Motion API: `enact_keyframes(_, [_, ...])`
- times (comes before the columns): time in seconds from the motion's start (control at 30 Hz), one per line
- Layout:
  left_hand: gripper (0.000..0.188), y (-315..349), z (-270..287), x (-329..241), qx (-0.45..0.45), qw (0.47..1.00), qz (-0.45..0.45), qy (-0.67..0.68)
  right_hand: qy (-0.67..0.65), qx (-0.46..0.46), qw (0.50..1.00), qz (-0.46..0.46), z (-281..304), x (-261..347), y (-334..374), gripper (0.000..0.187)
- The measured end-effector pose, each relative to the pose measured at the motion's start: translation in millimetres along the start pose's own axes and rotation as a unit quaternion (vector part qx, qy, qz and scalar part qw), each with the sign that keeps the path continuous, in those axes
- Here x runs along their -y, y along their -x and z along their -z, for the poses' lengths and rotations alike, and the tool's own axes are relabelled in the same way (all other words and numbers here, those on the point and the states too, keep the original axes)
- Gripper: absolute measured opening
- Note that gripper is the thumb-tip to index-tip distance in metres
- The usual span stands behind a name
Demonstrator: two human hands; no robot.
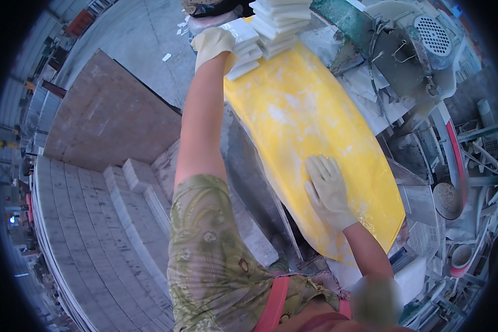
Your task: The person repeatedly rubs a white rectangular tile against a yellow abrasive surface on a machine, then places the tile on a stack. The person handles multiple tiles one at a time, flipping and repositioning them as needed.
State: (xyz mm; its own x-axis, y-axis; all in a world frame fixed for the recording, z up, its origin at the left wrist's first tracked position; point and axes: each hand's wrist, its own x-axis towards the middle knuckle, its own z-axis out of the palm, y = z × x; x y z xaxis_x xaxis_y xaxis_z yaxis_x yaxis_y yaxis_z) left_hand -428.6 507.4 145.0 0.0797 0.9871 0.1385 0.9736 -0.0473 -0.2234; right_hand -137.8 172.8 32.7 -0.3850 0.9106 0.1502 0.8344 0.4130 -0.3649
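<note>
My left arm stretches far forward, and my left hand (212, 44), in a cream rubber glove, is at the near left side of a stack of white tiles (242, 41). Its fingers do not show clearly, so whether it grips a tile is hidden. A taller stack of white tiles (281, 22) rises just to the right. Both stacks rest on the far end of a yellow sheet (293, 110) smeared with white residue. On the near part of this sheet lies my right hand (327, 188), gloved alike, palm down with fingers stretched out and nothing held.
A brown board (113, 116) leans at the left above stacked grey slabs (83, 221). To the right stands a dusty machine with a round perforated cover (432, 34). A round bowl (448, 200) and assorted scrap line the right side. A bundle (216, 6) sits beyond my left hand.
</note>
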Motion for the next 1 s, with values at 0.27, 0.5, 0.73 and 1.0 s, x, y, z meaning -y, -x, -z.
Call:
enact_keyframes(0.27, [0.125,41,-52,59,-0.037,0.777,0.153,0.610,-0.012,0.006,1.000,-0.011,1,3,-1,0.052])
enact_keyframes(0.5, [0.130,51,-113,-8,-0.170,0.783,0.128,0.585,0.004,0.006,1.000,-0.005,3,4,-3,0.050])
enact_keyframes(0.73, [0.093,54,-104,-25,-0.206,0.804,0.133,0.541,-0.020,0.003,1.000,-0.010,3,4,-4,0.049])
enact_keyframes(1.0, [0.091,57,-110,-40,-0.195,0.834,0.228,0.464,-0.008,-0.001,1.000,-0.006,4,3,-6,0.049])
